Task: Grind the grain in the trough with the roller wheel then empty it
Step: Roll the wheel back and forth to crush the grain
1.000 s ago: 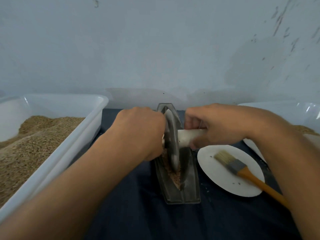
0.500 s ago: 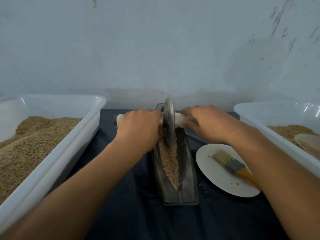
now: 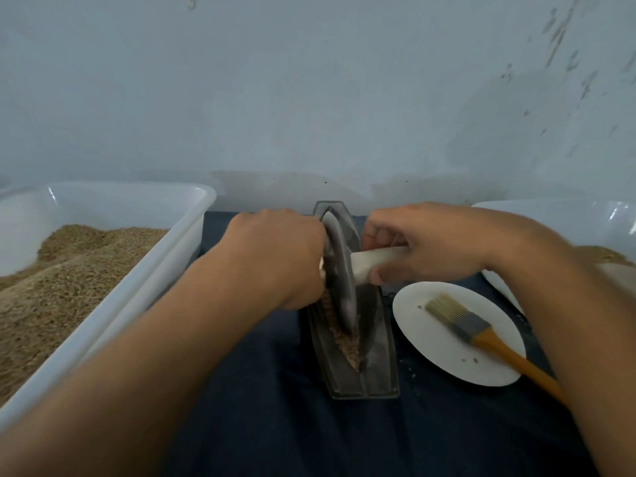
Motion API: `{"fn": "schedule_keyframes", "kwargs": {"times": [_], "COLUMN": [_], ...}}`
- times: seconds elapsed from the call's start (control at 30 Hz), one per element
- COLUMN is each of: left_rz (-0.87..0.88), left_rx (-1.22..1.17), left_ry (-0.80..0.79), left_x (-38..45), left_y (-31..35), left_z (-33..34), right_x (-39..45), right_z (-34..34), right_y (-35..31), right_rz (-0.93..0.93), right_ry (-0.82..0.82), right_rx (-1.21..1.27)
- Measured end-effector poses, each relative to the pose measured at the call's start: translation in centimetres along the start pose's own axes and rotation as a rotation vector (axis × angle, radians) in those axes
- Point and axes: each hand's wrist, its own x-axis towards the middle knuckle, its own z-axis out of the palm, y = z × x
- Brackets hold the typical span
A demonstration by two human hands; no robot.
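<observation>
A narrow boat-shaped metal trough [image 3: 378,366] lies lengthwise on the dark cloth, with brown grain [image 3: 346,342] in its groove. A grey metal roller wheel [image 3: 339,273] stands on edge in the groove, near the trough's middle. A pale wooden axle [image 3: 373,258] runs through the wheel. My left hand [image 3: 275,256] grips the axle's left end, which it hides. My right hand [image 3: 426,241] is closed around the right end.
A white tub [image 3: 148,280] heaped with grain stands at the left. Another white tub [image 3: 564,215] with some grain sits at the far right. A white plate [image 3: 444,352] with an orange-handled brush [image 3: 481,333] lies right of the trough. A wall stands close behind.
Half a second ago the wheel was at the trough's far end; both hands have drawn it back toward me to the middle. Less grain shows.
</observation>
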Motion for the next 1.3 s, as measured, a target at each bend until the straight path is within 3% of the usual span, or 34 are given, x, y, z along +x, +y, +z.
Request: {"fn": "schedule_keyframes", "kwargs": {"times": [0.17,0.3,0.7,0.9,1.13,1.3], "left_rz": [-0.093,-0.071,0.084,0.005,-0.034,-0.005], "left_rx": [-0.049,-0.078,0.016,-0.014,-0.007,-0.043], "left_ry": [0.154,0.192,-0.063,-0.015,0.201,0.084], "left_x": [1.7,2.6,-0.4,0.9,3.2,2.6], "left_y": [0.2,0.1,0.7,0.4,-0.5,-0.3], "left_z": [2.4,3.8,-0.6,0.9,4.3,3.1], "right_x": [1.9,2.6,-0.5,0.8,3.1,2.5], "right_z": [1.9,3.0,-0.5,0.8,3.5,2.3], "right_y": [1.3,1.8,-0.1,1.0,2.5,1.9], "right_rz": [0.074,0.04,0.014,0.01,0.017,0.05], "right_ry": [0.157,0.26,-0.018,0.034,0.307,0.173], "right_rx": [-0.133,-0.205,-0.111,-0.086,-0.089,-0.055]}}
